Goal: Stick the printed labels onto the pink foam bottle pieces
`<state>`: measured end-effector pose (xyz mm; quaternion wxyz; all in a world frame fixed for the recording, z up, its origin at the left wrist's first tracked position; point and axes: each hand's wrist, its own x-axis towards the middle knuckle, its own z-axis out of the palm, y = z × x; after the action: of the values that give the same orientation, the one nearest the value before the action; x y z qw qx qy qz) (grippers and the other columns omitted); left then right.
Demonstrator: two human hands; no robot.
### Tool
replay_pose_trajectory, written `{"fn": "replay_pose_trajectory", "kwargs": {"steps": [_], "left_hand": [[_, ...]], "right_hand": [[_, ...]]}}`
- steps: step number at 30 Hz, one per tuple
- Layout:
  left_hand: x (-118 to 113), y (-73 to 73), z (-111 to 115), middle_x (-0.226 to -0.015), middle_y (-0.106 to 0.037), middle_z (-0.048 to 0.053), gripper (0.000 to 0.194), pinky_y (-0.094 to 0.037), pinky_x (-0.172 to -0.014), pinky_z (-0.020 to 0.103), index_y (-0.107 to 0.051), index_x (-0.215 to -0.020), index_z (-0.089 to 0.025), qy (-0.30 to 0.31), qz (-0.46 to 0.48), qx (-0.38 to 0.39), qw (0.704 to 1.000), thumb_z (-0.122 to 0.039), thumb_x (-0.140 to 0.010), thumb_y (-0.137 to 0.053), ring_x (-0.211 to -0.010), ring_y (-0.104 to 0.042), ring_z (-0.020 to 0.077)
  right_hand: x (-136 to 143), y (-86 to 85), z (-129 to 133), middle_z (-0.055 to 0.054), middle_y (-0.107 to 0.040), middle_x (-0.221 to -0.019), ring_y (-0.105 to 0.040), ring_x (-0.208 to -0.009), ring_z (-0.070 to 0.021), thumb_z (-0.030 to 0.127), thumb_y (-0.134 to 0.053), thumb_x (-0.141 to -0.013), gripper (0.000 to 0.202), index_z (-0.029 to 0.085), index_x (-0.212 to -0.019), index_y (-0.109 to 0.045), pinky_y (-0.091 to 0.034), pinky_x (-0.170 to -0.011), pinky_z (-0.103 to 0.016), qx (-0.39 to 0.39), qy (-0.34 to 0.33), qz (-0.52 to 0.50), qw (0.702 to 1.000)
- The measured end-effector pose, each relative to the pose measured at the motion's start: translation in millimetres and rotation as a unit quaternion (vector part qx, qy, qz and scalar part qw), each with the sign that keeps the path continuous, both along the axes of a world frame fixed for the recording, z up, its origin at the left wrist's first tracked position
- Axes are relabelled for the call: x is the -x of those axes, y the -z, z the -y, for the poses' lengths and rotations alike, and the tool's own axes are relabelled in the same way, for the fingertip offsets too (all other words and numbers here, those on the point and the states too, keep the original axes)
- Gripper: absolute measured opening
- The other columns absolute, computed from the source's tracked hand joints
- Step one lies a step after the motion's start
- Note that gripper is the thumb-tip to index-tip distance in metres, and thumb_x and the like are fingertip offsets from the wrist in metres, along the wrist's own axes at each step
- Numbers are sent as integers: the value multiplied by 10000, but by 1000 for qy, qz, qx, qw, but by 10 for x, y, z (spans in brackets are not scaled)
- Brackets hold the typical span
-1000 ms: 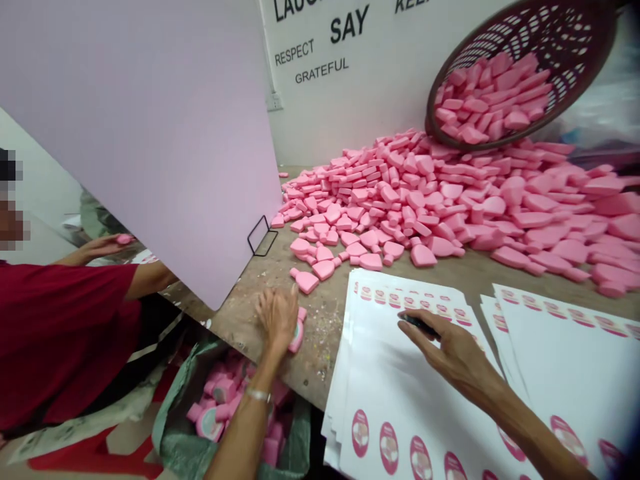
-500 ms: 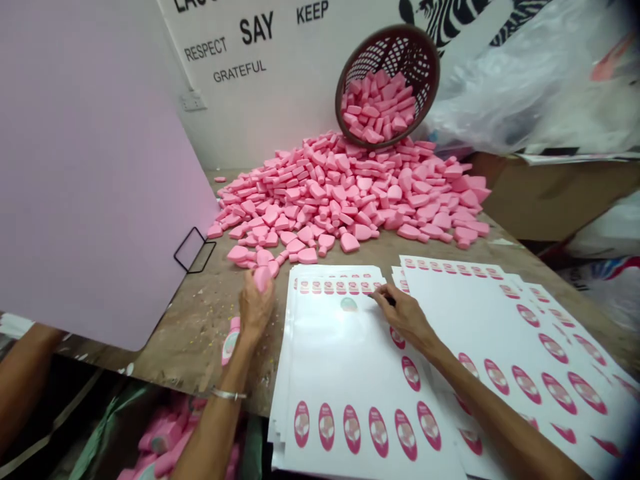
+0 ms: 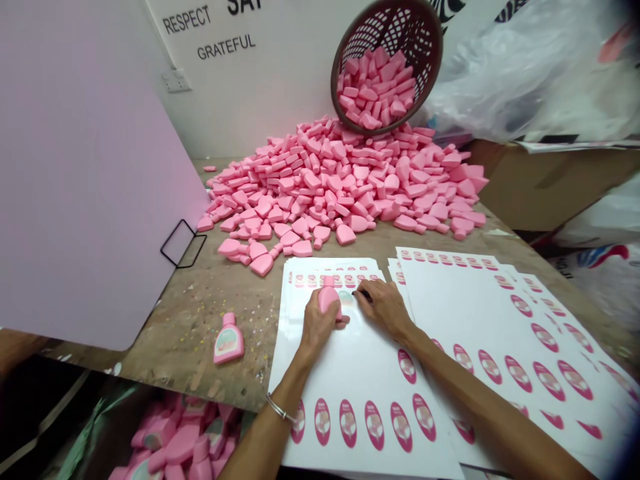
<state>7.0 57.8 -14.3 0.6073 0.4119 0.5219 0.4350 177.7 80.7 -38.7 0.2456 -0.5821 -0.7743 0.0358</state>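
A pink bottle (image 3: 329, 297) is held upright in my left hand (image 3: 318, 327), over the upper part of a sticker sheet (image 3: 345, 360). My right hand (image 3: 383, 305) is just to its right, fingers pinched round a small dark thing that I cannot make out. Between the two hands a pale green label (image 3: 345, 298) shows on the sheet. Pink oval stickers (image 3: 374, 425) run along the sheet's lower part, with a row of small ones at its top. On the table to the left lies a labelled pink bottle (image 3: 229, 340).
A large heap of pink bottles (image 3: 300, 180) spreads below a tipped brown basket (image 3: 430, 60). More sticker sheets (image 3: 450, 300) lie on the right. A pale board (image 3: 90, 187) stands at the left, beside a black wire stand (image 3: 184, 244). Labelled bottles (image 3: 180, 443) sit below the table edge.
My left hand has moved right from the heap's front edge to above the sheet, carrying a pink bottle. My right hand has shifted slightly left. The view has tilted down a little.
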Motion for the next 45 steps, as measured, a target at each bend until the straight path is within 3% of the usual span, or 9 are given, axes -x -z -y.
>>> {"fn": "replay_pose_trajectory", "kwargs": {"steps": [10, 13, 16, 18, 22, 27, 45], "left_hand": [[44, 51, -2, -889, -575, 61, 432, -582, -588, 303, -458, -1117, -124, -4, 62, -1, 998, -338, -785, -634, -594, -690, 173], [78, 45, 8, -924, -597, 71, 434, -580, -586, 292, -471, -1102, -135, -14, 94, -5, 996, -360, -776, -649, -595, -675, 150], [106, -6, 55, -980, -615, 91, 410, -559, -526, 256, -517, -1053, -145, -12, 128, -10, 992, -443, -791, -619, -606, -650, 131], [116, -70, 111, -906, -633, 91, 440, -547, -491, 260, -552, -1028, -128, -4, 171, 5, 985, -522, -834, -528, -582, -630, 136], [122, -225, 240, -686, -614, 66, 551, -540, -462, 286, -608, -1015, -85, 4, 264, 46, 963, -572, -889, -383, -528, -611, 162], [131, -355, 335, -808, -664, 89, 526, -537, -457, 271, -619, -1048, -129, 24, 294, 14, 955, -555, -914, -341, -537, -619, 151], [141, -474, 359, -830, -676, 101, 547, -575, -520, 309, -622, -1075, -115, 15, 301, 17, 953, -538, -932, -304, -579, -637, 156]], "right_hand": [[76, -31, 27, -43, -634, -731, -558, -722, -178, 390, -565, -827, 224, 179, -753, -560, -359, -727, -323, -33, 15, -41, 999], [64, -183, 98, -15, -608, -691, -539, -653, -150, 442, -602, -799, 269, 184, -739, -555, -399, -673, -297, -24, 29, -162, 986], [66, -407, 173, 11, -576, -652, -493, -566, -114, 495, -607, -788, 315, 180, -782, -606, -393, -547, -250, 29, 63, -326, 943], [109, -549, 230, 14, -572, -641, -469, -540, -105, 510, -606, -785, 354, 175, -881, -670, -371, -504, -240, 71, 54, -361, 928], [268, -728, 357, -9, -643, -695, -526, -598, -127, 498, -626, -772, 377, 194, -973, -725, -413, -548, -252, 128, 3, -359, 925], [374, -801, 457, -34, -701, -772, -608, -707, -169, 479, -646, -764, 372, 190, -983, -730, -474, -642, -280, 142, -8, -380, 914], [430, -809, 489, -45, -725, -827, -632, -730, -186, 476, -658, -752, 343, 203, -940, -743, -487, -637, -295, 118, 5, -374, 920]]}}
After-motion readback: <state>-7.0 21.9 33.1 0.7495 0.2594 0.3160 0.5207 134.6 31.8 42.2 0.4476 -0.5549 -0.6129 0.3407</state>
